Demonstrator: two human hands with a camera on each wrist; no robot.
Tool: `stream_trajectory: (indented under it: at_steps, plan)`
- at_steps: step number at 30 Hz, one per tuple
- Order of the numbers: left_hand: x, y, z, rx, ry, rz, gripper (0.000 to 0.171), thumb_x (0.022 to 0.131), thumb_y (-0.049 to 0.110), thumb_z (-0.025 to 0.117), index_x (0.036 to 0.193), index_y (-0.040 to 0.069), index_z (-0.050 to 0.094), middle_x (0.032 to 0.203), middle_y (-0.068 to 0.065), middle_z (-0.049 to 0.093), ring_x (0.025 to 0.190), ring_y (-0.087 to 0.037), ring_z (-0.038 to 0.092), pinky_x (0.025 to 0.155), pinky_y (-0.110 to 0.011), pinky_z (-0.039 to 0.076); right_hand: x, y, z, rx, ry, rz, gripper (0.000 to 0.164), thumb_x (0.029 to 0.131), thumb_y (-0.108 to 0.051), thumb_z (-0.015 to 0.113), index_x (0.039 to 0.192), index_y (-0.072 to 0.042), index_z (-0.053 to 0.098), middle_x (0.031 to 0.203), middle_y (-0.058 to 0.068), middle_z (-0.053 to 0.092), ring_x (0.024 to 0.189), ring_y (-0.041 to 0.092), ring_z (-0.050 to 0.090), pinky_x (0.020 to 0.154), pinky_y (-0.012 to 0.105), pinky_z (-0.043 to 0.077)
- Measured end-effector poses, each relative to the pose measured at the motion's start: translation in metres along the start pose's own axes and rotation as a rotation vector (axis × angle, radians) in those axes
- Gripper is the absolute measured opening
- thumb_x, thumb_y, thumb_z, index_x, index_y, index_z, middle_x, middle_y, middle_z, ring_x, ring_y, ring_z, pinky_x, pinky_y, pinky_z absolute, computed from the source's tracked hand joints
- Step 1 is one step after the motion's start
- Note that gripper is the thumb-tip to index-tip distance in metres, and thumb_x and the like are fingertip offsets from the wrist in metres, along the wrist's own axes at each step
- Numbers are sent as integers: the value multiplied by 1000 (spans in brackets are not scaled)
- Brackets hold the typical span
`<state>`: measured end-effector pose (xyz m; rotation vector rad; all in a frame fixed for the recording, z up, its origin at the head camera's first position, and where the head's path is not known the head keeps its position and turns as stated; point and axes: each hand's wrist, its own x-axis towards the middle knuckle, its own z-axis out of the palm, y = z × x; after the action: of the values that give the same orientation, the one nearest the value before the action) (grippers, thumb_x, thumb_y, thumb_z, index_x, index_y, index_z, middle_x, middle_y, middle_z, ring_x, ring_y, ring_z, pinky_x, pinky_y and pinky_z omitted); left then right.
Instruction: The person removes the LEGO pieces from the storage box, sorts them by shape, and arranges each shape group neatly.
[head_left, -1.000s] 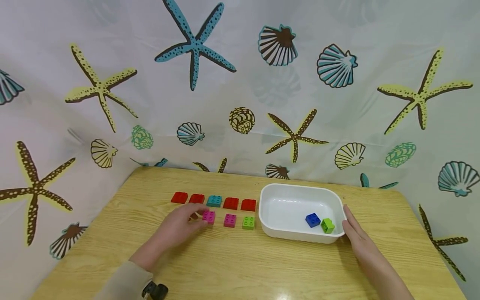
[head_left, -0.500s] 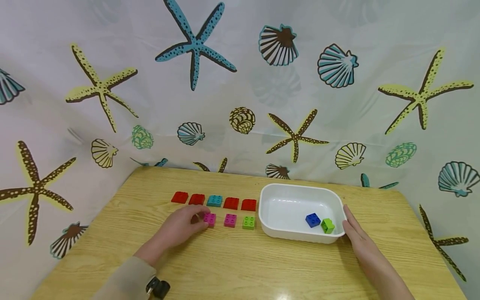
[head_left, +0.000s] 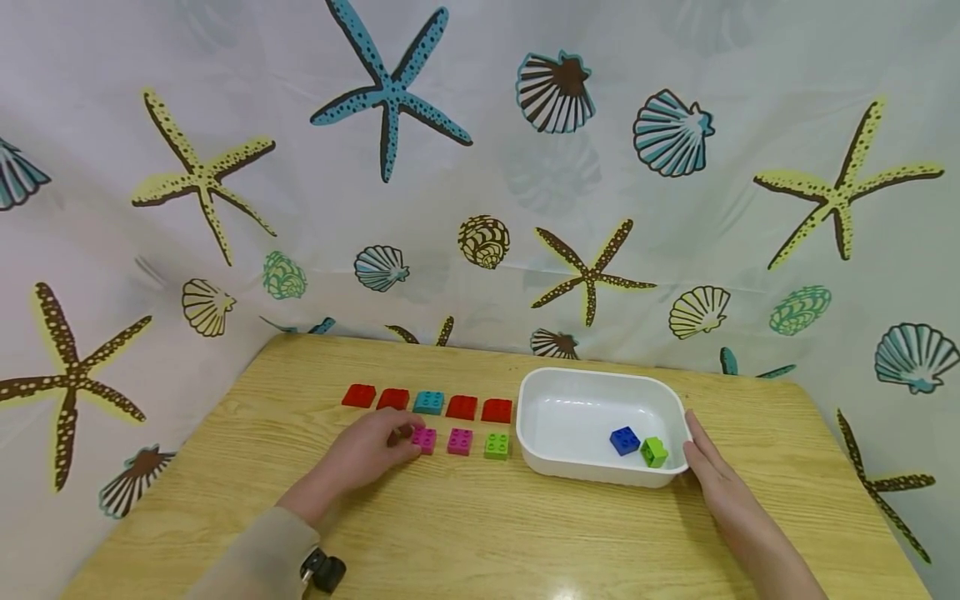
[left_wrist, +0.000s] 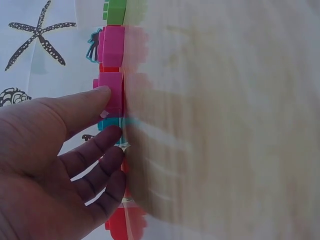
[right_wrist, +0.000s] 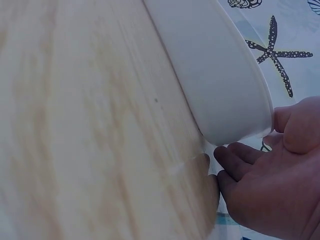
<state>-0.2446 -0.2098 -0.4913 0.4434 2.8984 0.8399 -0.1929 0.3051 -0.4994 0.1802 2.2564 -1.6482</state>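
My left hand (head_left: 367, 454) pinches a pink toy building block (head_left: 425, 441) at the left end of the front row. The left wrist view shows the thumb on that pink block (left_wrist: 114, 92) and the other fingers bent beside it. Part of the block is hidden by the fingers in the head view. Beside it are a second pink block (head_left: 460, 442) and a lime green block (head_left: 497, 446). My right hand (head_left: 723, 487) rests against the right end of a white tray (head_left: 592, 471), its fingers fairly straight, touching the outer wall near the rim.
Behind the front row lie red blocks (head_left: 461, 407) and a teal block (head_left: 428, 402). Inside the tray are a blue block (head_left: 625, 440) and a green block (head_left: 654, 452). A patterned cloth (head_left: 450, 200) hangs behind the wooden table (head_left: 487, 533).
My left hand has shifted the pink block slightly to the right and toward me, in line with the front row. My right hand and the tray have stayed put.
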Motion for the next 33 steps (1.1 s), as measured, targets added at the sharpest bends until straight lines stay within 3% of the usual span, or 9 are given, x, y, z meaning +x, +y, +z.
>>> stream_trajectory:
  at_steps: [33]
  plan:
    - [-2, 5, -2, -4, -2, 1, 31, 101, 16, 84, 131, 13, 76, 117, -4, 72, 101, -23, 62, 97, -47, 58, -1, -2, 1, 7, -1, 7, 70, 118, -61, 23, 174, -42, -14, 180, -6, -26, 164, 31, -28, 129, 69, -9]
